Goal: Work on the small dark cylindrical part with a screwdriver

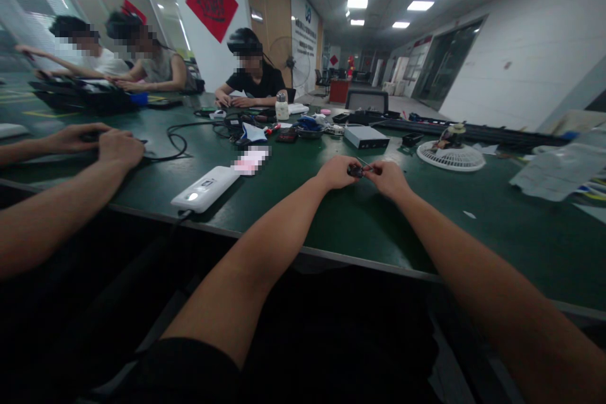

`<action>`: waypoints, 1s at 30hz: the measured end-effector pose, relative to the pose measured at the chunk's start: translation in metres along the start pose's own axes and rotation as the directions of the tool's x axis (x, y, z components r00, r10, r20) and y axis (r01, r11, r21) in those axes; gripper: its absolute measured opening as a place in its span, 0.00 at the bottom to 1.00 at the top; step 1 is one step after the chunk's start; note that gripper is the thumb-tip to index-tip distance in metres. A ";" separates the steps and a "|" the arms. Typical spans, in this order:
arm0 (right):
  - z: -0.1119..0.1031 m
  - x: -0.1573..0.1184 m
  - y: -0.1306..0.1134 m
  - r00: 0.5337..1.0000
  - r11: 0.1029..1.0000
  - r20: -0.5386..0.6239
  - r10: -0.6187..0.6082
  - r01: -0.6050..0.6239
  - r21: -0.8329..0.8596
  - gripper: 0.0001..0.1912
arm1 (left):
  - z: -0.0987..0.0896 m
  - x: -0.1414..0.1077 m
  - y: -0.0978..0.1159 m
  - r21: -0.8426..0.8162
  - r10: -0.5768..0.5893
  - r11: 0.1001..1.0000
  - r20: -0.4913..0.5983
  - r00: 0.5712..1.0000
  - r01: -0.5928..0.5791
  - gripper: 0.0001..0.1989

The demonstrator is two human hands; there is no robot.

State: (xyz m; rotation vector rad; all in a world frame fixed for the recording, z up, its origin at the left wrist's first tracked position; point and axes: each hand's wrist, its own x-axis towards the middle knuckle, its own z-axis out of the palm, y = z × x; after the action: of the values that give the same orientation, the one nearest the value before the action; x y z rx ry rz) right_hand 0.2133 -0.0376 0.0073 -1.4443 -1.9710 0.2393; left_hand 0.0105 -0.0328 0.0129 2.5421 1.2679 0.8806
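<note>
Over the green table (331, 227), my left hand (338, 172) is closed on a small dark part (355, 171), whose kind is too small to make out. My right hand (389, 179) meets it from the right, its fingers pinched at the part's edge. A thin, light-coloured sliver shows between the two hands; whether it is a tool or belongs to the part, I cannot tell. Both hands stay low, close to the tabletop. Beyond them lies a grey box-shaped device (366, 137).
A white power bank (206, 189) with a cable and a lit phone (252, 160) lie to the left. A co-worker's hands (118, 148) work at far left; several people sit opposite. A white fan grille (451, 156) and plastic wrapping (558, 167) lie to the right.
</note>
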 end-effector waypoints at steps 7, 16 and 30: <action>-0.004 -0.003 -0.006 0.997 0.999 -0.064 0.044 -0.045 -0.013 0.08 | -0.002 0.002 0.001 0.024 0.060 0.998 0.035 0.998 -0.061 0.21; -0.001 -0.003 -0.004 0.992 0.996 -0.093 0.084 -0.086 -0.018 0.13 | -0.003 0.000 0.004 0.039 0.001 0.999 -0.044 0.999 0.001 0.18; -0.006 0.000 0.007 0.996 0.977 0.062 -0.058 0.070 -0.202 0.15 | -0.005 -0.002 -0.005 0.103 -0.242 0.959 -0.182 0.953 0.263 0.19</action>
State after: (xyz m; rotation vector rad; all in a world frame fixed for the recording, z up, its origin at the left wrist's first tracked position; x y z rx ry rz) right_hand 0.2219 -0.0366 0.0082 -1.5118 -2.1350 0.0501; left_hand 0.0032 -0.0318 0.0142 2.3609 1.7065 1.0020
